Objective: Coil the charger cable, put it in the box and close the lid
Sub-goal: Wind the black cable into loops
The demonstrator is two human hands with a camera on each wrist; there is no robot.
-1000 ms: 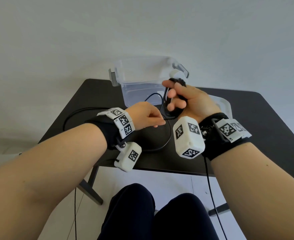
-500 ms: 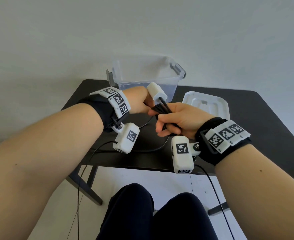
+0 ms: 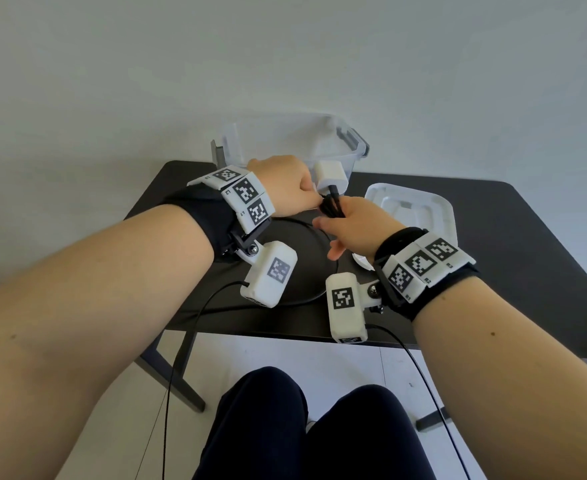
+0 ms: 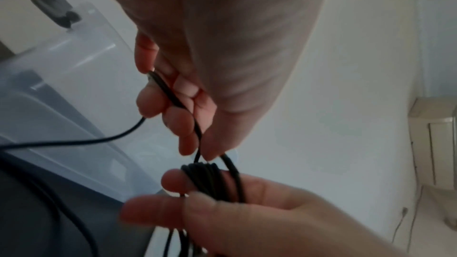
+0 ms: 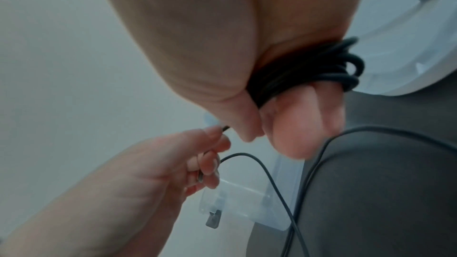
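You are holding both forearms out over the near edge of the black table [image 3: 513,216], with the two hands meeting above its middle, just near of the clear plastic box [image 3: 295,140]. Your right hand [image 3: 357,226] is sitting palm-down with the wrist angled toward the left; its fingers [image 5: 304,120] are curling around a bundle of black loops of the charger cable [image 5: 306,73], and the thumb is closing against them, so the coil is gripped in that fist. Your left hand [image 3: 285,188] is hovering just left of and slightly beyond the right hand, knuckles up, wrist bent inward. Its fingertips [image 4: 178,124] are pinching a single strand of the cable directly above the coil, nearly touching the right hand. The white charger plug [image 3: 330,176] is standing above the two hands, at the top of the bundle, in front of the box's near wall. A loose length of cable is trailing from the left hand down to the table surface and curving across it. The box is standing open at the far edge of the table, and its white lid [image 3: 420,209] is lying flat on the table to the right of your right hand.
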